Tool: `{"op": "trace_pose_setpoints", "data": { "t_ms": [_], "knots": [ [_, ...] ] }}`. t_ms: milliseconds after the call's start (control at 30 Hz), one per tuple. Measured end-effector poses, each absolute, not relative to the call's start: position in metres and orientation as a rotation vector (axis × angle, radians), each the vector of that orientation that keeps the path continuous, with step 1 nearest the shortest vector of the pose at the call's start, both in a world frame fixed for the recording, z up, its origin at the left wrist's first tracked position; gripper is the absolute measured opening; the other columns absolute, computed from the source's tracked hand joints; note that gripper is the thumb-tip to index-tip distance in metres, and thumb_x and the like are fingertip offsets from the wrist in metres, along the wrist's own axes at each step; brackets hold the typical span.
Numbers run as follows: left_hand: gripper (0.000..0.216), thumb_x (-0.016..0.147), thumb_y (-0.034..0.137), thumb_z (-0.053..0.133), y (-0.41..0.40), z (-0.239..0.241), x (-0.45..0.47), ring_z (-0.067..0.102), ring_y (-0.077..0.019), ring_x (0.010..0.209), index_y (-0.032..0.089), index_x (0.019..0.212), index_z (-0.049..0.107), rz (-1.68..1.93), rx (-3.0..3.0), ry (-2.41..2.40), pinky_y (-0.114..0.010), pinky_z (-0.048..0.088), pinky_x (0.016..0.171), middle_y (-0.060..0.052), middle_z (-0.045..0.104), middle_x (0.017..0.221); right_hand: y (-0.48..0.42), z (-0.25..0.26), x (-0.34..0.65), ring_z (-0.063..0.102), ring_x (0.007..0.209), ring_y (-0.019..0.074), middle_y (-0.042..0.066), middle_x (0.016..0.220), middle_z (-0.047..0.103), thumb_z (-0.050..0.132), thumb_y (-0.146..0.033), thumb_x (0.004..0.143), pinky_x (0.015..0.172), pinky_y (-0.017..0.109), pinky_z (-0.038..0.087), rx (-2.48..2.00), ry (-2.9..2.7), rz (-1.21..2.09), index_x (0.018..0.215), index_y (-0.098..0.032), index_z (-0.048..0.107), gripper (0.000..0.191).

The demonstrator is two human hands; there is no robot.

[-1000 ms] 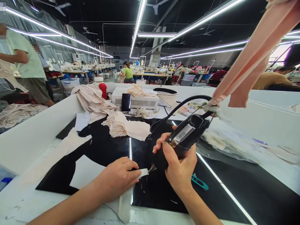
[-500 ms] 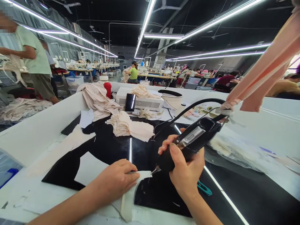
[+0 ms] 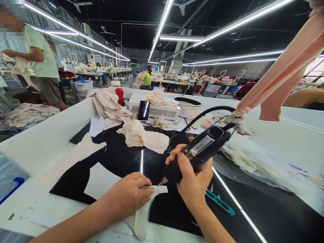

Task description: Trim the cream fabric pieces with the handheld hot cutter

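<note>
At the far left we see a co-worker in a pale green shirt (image 3: 42, 55), with a heap of beige fabric (image 3: 30, 114) lower down, outside the white partition (image 3: 53, 135). Inside it, we have a long cream fabric piece (image 3: 83, 150) lying across the edge of the glossy black board (image 3: 126, 158), and a white paper slip (image 3: 97, 126) beside a draped beige pile (image 3: 108, 104). Our left hand (image 3: 130, 194) lies palm down on a narrow off-white fabric piece (image 3: 143, 216) at the board's near edge; we cannot tell whether the fingers pinch it. Beyond that hand are a fanned stack of cut pieces (image 3: 134, 133) and a smartphone (image 3: 144, 110) leaning against a white slotted box (image 3: 165, 113). Our right hand (image 3: 192, 175), well clear of the left, is wrapped around a black corded power tool (image 3: 215, 136), tilted so that its metal tip points down at the off-white piece's end; we cannot tell whether they touch. Just right of our right wrist lie teal thread snips (image 3: 220, 202). A pink fabric strip (image 3: 283, 60) slants up from the tool's cord end, above a clear plastic bag (image 3: 253, 158).
</note>
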State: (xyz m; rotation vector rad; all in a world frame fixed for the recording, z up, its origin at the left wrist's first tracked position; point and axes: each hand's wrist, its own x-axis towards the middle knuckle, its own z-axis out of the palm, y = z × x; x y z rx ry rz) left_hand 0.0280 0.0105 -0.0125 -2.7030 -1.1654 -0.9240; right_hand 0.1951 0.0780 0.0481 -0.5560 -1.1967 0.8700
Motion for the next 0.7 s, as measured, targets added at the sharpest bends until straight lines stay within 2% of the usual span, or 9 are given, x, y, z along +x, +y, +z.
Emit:
{"op": "trace_pose_setpoints", "data": {
  "t_ms": [267, 467, 700],
  "knots": [
    [0.013, 0.104, 0.016, 0.053, 0.009, -0.012, 0.028, 0.067, -0.0191, 0.094, 0.017, 0.104, 0.066, -0.929, -2.721, -1.182, -0.033, 0.060, 0.088, -0.006, 0.069, 0.103, 0.082, 0.048, 0.206, 0.060, 0.062, 0.0132, -0.005, 0.084, 0.064, 0.077, -0.030, 0.087, 0.056, 0.029, 0.055, -0.542, -1.186, 0.826, 0.122, -0.032, 0.058, 0.040],
    [0.017, 0.106, 0.018, 0.050, 0.010, -0.013, 0.027, 0.066, -0.0192, 0.093, 0.017, 0.105, 0.067, -0.945, -2.731, -1.164, -0.033, 0.060, 0.085, -0.007, 0.068, 0.102, 0.080, 0.049, 0.206, 0.060, 0.062, 0.0126, -0.005, 0.084, 0.064, 0.076, -0.030, 0.089, 0.057, 0.029, 0.054, -0.565, -1.195, 0.831, 0.116, -0.032, 0.060, 0.032],
    [0.018, 0.107, 0.019, 0.050, 0.011, -0.017, 0.026, 0.067, -0.0190, 0.095, 0.018, 0.108, 0.068, -0.987, -2.710, -1.160, -0.032, 0.060, 0.085, -0.007, 0.069, 0.102, 0.069, 0.052, 0.205, 0.060, 0.061, 0.0131, -0.005, 0.082, 0.065, 0.077, -0.028, 0.086, 0.053, 0.028, 0.056, -0.502, -1.168, 0.885, 0.118, -0.031, 0.059, 0.037]
  ]
}}
